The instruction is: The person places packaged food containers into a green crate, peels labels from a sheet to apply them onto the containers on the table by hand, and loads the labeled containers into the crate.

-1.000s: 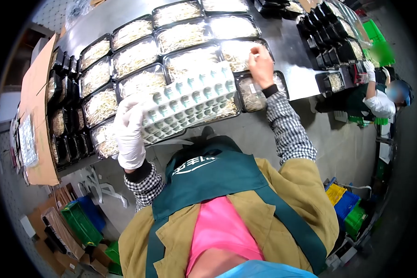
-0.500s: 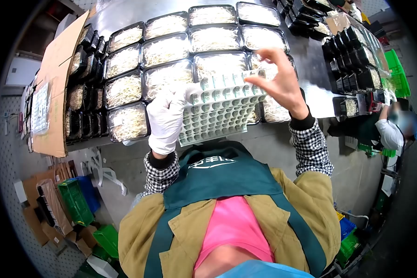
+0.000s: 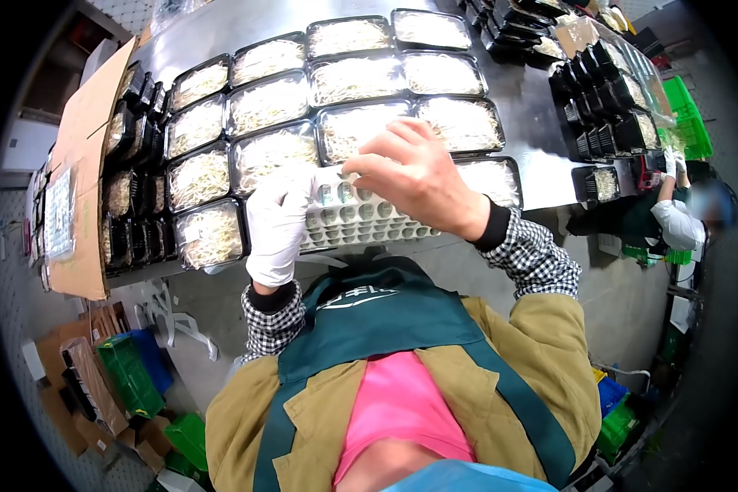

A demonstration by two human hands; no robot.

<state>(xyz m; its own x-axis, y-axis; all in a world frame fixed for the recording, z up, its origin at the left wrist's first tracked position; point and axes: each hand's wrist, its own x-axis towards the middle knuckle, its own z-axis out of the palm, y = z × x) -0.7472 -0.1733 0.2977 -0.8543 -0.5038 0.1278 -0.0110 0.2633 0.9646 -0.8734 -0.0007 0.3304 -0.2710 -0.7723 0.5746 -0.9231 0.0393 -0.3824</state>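
My left hand (image 3: pixel 272 234), in a white glove, grips the left edge of a sheet of round stickers (image 3: pixel 357 217) in front of my apron. The sheet carries rows of small greenish round labels and tilts toward me. Over its upper edge is my bare right hand (image 3: pixel 418 176), fingers bent and thumb and forefinger pinched together near the top row. Whatever lies between those fingertips is too small to make out. Just beyond the hands, black trays of bean sprouts (image 3: pixel 272 152) under clear film stand in rows on the metal table (image 3: pixel 521 135).
An upright cardboard sheet (image 3: pixel 90 164) and stacked filled trays (image 3: pixel 131 176) border the left side. More tray stacks (image 3: pixel 603 102) stand at the right, near a co-worker (image 3: pixel 676 217) and a green crate (image 3: pixel 685 119). Crates (image 3: pixel 131 373) and cartons lie on the floor at left.
My right hand has moved left across the sheet, and its spread fingers have closed into a pinch. The sheet now tilts flatter. The view has shifted slightly, moving the trays left.
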